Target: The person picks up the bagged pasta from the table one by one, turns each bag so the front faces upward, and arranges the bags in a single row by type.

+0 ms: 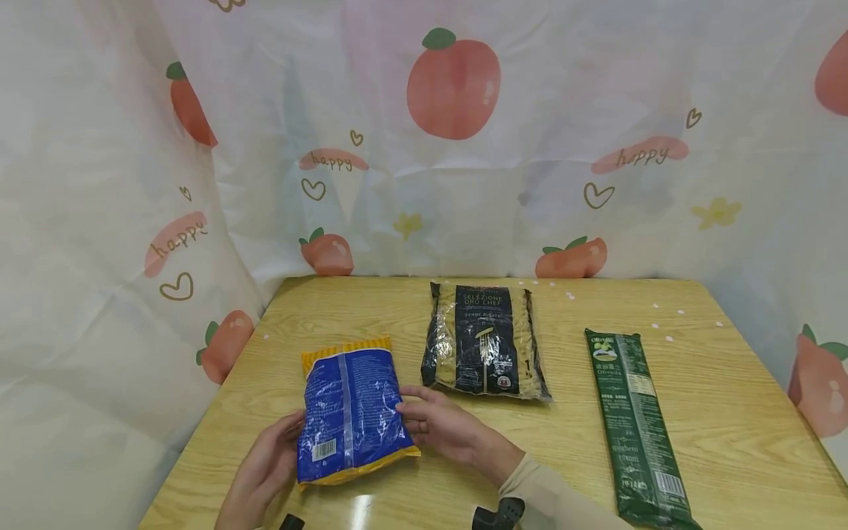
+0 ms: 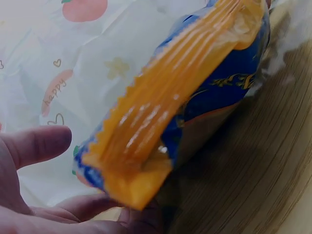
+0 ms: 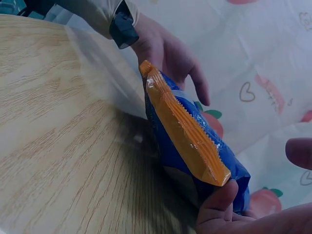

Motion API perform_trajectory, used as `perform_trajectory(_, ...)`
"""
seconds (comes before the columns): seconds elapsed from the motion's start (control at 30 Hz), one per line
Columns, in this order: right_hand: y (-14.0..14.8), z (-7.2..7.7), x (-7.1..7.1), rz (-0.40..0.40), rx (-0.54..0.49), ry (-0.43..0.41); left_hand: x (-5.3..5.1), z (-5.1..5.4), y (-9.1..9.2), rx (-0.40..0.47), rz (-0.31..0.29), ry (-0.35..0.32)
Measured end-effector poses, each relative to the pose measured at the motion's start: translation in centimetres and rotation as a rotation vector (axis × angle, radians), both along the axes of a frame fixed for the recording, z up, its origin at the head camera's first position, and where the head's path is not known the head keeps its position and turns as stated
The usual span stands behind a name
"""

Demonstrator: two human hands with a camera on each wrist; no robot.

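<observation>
A blue plastic packet with yellow crimped ends (image 1: 351, 412) is at the front left of the table, its printed back and barcode facing up. My left hand (image 1: 268, 460) is at its left side; in the left wrist view the fingers reach under the packet's corner and the thumb (image 2: 46, 144) stands off it. On the opposite side, my right hand (image 1: 450, 430) touches the packet's edge. The right wrist view shows those fingers (image 3: 222, 202) against the yellow end, with the thumb apart. Some fingertips are hidden by the packet.
Behind, a black and clear bag of penne (image 1: 486, 338) lies on the wooden table (image 1: 550, 471). A long green spaghetti packet (image 1: 632, 427) lies on the right. Small white bits (image 1: 669, 338) dot the far right. A fruit-printed cloth (image 1: 411, 206) hangs around the table.
</observation>
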State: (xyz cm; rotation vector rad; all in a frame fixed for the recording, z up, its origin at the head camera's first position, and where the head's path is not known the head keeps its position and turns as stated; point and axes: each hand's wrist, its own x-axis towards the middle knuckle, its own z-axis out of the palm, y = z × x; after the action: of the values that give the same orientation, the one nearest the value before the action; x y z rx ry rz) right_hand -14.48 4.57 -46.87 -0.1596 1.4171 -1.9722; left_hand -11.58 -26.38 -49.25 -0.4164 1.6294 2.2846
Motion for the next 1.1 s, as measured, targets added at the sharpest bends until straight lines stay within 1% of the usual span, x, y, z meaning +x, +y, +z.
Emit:
perform_trajectory(0.2, 0.1, 0.2, 0.1, -0.004, -0.012, -0.016, 0.1, 0.3, 0.6, 0.042, -0.069, -0.044)
perform_trajectory(0.27, 0.1, 0.3, 0.1, -0.006, -0.007, -0.018, 0.2, 0.6, 0.9, 0.064, -0.100, -0.049)
perform_trajectory(0.4, 0.1, 0.3, 0.1, -0.011, -0.008, -0.025, 0.5, 1.1, 1.4, 0.083, -0.126, -0.038)
perform_trajectory(0.47, 0.0, 0.3, 0.0, -0.013, -0.019, -0.037, 0.7, 1.3, 1.5, 0.072, -0.123, -0.034)
perform_trajectory(0.6, -0.1, 0.2, -0.1, -0.014, -0.038, -0.054, 0.8, 1.4, 1.7, 0.047, -0.112, -0.027)
perform_trajectory(0.73, -0.1, 0.1, -0.2, -0.012, -0.044, -0.059, 0.9, 1.2, 1.8, 0.018, -0.101, -0.009)
perform_trajectory(0.87, 0.0, 0.0, -0.2, -0.009, -0.055, -0.063, 1.1, 0.9, 1.9, 0.007, -0.085, -0.016)
perform_trajectory(0.93, 0.1, -0.1, -0.3, -0.004, -0.061, -0.064, 1.2, 0.9, 1.8, 0.012, -0.091, -0.014)
perform_trajectory(1.03, 0.1, -0.2, -0.3, 0.001, -0.067, -0.064, 1.3, 0.8, 1.7, 0.026, -0.126, -0.004)
perform_trajectory(1.1, 0.1, -0.2, -0.3, 0.003, -0.066, -0.064, 1.4, 0.7, 1.7, 0.027, -0.138, -0.004)
